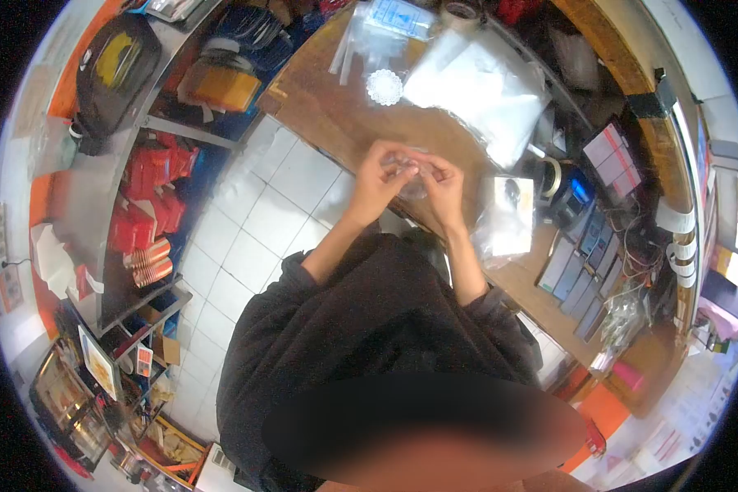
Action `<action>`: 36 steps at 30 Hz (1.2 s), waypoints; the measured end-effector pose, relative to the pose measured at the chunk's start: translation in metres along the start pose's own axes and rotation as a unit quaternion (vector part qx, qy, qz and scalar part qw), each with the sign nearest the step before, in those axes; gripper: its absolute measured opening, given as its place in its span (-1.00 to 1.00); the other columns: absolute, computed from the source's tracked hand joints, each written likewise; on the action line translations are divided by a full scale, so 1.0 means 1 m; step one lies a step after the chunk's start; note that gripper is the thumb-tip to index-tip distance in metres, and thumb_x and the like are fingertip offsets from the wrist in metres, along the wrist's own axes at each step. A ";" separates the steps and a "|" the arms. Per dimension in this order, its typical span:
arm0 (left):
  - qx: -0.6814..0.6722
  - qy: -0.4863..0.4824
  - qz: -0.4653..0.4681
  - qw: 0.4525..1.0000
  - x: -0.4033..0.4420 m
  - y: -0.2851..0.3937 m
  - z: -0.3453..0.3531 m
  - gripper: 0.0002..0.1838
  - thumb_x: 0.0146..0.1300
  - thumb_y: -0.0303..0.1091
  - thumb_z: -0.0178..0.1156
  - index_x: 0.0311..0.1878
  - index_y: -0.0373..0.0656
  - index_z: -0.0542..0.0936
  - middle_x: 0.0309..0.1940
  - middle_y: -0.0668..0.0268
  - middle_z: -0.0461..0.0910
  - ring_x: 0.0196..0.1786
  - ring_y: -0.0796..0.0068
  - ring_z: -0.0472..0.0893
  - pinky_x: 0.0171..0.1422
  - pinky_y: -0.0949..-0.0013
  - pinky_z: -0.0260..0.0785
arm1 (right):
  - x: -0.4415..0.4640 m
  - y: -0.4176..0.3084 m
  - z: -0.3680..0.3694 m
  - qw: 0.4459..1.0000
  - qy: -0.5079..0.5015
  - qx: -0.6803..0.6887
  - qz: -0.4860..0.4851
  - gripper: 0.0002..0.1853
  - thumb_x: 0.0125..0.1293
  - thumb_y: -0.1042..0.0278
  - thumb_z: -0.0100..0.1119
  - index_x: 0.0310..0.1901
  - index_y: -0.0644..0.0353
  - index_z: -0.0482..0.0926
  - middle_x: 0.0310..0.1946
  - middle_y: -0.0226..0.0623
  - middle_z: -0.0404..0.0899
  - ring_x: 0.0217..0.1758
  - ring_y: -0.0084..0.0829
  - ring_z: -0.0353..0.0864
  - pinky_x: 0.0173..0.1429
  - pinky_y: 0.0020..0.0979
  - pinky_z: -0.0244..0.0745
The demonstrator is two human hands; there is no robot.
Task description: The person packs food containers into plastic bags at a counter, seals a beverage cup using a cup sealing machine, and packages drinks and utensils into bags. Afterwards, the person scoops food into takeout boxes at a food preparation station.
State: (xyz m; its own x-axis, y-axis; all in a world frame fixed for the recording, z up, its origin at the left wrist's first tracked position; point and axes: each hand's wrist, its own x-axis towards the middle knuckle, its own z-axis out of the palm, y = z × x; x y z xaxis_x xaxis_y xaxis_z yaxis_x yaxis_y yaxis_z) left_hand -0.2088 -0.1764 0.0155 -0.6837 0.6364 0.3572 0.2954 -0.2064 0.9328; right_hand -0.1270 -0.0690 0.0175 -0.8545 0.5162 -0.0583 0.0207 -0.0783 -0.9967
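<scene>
In the head view, my left hand (377, 184) and my right hand (444, 187) meet over the near edge of the wooden table. Fingers of both are pinched together on a small clear plastic piece (415, 189), which looks like a thin bag and hangs between them. Its contents, if any, are too small to make out. Beyond the hands, a white scalloped round item (384, 87) lies on the table (336, 115). To its right spreads a stack of clear plastic sheets or bags (476, 90).
A blue-and-white packet (398, 18) and a tape roll (461, 15) sit at the far side. Right of my hands are a white card in plastic (512, 215) and several boxes (578, 271). Shelves with red packets (152, 189) stand left, across the tiled floor (250, 213).
</scene>
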 end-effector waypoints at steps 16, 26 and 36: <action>-0.152 0.124 -0.256 0.947 -0.002 -0.003 0.011 -0.93 0.20 -0.44 0.20 -0.31 -0.23 0.60 -0.31 0.39 0.60 -0.40 0.67 0.48 -0.44 0.53 0.28 | 0.001 0.055 -0.003 0.981 0.026 0.184 0.063 -0.75 0.35 0.20 0.06 -0.24 0.22 0.61 -0.41 -0.49 0.57 -0.39 -0.67 0.46 -0.30 -0.55 0.35; 0.144 -0.094 0.017 0.985 -0.010 -0.004 -0.022 -0.87 0.05 -0.45 0.28 -0.30 -0.22 0.63 -0.26 0.27 0.61 -0.20 0.36 0.57 -0.01 0.34 0.34 | 0.008 0.029 0.009 0.969 0.054 0.205 0.124 -0.77 0.39 0.24 0.01 -0.33 0.21 0.51 -0.45 -0.48 0.45 -0.42 -0.68 0.42 -0.36 -0.63 0.35; 0.188 -0.005 -0.074 0.979 0.000 0.007 -0.017 -0.76 -0.02 -0.61 0.21 -0.21 -0.25 0.54 -0.23 0.18 0.52 -0.24 0.22 0.57 -0.11 0.35 0.41 | -0.023 0.008 0.012 0.967 -0.010 -0.223 -0.125 -0.82 0.23 0.33 0.15 -0.31 0.30 0.59 -0.32 -0.23 0.43 -0.31 -0.34 0.48 -0.23 -0.37 0.39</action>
State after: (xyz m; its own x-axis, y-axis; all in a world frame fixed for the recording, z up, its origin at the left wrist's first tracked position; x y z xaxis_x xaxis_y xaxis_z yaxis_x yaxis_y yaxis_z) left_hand -0.2182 -0.1907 0.0232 -0.7313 0.6469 0.2161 0.4192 0.1764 0.8906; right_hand -0.1138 -0.0921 0.0117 -0.8715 0.4545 0.1844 0.0297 0.4241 -0.9051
